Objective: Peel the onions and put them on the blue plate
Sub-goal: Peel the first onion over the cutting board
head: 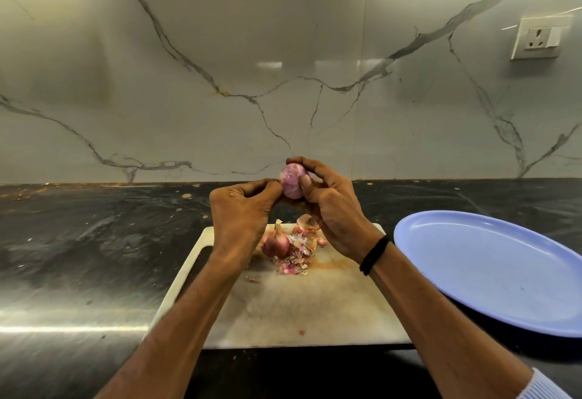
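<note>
Your right hand (pixel 333 213) gripping glossy round pink peeled onion (pixel 292 178), left hand (pixel 242 209) pinching its side, papery red onion (pixel 277 245) half hidden.

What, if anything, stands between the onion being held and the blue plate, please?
Nothing visible does: the right hand holds the onion in the air, and the blue plate lies bare on the counter to its right.

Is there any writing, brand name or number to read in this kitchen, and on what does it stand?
No text can be read anywhere.
The blue plate, the white cutting board and the held onion show no writing.
The wall socket shows no legible marking.
</note>
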A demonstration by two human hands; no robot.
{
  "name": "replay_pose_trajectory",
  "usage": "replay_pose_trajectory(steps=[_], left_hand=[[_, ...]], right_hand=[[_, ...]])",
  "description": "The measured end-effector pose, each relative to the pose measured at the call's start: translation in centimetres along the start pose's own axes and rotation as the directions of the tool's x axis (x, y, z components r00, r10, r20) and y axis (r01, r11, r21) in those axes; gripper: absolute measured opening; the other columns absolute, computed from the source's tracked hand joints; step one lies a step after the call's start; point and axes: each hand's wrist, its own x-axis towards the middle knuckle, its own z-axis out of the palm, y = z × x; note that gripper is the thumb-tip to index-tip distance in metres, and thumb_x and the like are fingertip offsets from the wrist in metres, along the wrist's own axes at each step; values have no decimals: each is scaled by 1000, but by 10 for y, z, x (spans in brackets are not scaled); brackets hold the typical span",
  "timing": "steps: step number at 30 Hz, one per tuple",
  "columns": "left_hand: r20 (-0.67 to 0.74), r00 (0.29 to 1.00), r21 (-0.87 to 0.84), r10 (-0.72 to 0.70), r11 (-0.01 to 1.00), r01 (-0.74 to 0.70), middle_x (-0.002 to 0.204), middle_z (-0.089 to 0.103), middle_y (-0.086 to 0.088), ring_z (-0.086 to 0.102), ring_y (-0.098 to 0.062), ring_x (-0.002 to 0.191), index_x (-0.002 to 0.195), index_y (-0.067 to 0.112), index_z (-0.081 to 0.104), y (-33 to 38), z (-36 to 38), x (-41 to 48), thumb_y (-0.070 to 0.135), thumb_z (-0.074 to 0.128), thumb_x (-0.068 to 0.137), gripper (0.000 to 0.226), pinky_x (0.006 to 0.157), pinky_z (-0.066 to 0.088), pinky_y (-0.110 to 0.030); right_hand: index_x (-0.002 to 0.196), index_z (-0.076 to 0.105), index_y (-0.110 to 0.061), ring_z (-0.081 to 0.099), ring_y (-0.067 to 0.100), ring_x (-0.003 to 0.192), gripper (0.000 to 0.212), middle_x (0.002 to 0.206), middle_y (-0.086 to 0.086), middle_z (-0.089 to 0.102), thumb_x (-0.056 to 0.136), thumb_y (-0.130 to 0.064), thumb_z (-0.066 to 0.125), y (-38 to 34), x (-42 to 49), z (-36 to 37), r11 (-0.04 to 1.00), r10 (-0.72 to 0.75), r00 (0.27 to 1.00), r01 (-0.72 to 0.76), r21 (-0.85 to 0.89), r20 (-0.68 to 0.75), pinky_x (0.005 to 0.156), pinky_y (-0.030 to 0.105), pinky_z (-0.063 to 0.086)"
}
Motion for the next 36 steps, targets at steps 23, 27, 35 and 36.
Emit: replay_pose_trajectory(steps=[23,27,35,36], left_hand=[[260,745,362,614,654,-665,106,70,-5,66,-9,96,111,8,72,-10,-9,12,13,70,90,22,90,52,-15],[314,702,392,640,586,-709,105,74,-8,68,-13,95,114,6,73,-12,-11,15,10,71,89,25,90,54,-20],[412,687,465,599,510,-724,96,74,-17,71,-26,84,111,-1,72,-17,-13,17,3,70,88,24,79,62,-41],[416,690,489,592,494,-719,95,73,-17,71,-27,83,111,-1,72,-19,-12,17,2,69,88,23,78,62,-42]], right_hand=[[115,65,-16,64,25,95,28,114,14,66,104,-21,40,-6,-2,-8,997,39,998,-43,-68,-49,73,30,51],[115,65,-10,64,21,92,28,113,16,66,104,-16,40,-9,-3,-8,991,9,999,-14,-137,-38,66,17,51],[120,63,-8,63,28,91,31,109,16,66,105,-20,39,-1,0,-9,948,9,999,-23,-319,-47,60,15,47],[121,63,-9,63,31,94,31,110,16,66,105,-20,38,0,0,-8,943,14,999,-29,-330,-48,61,17,48]])
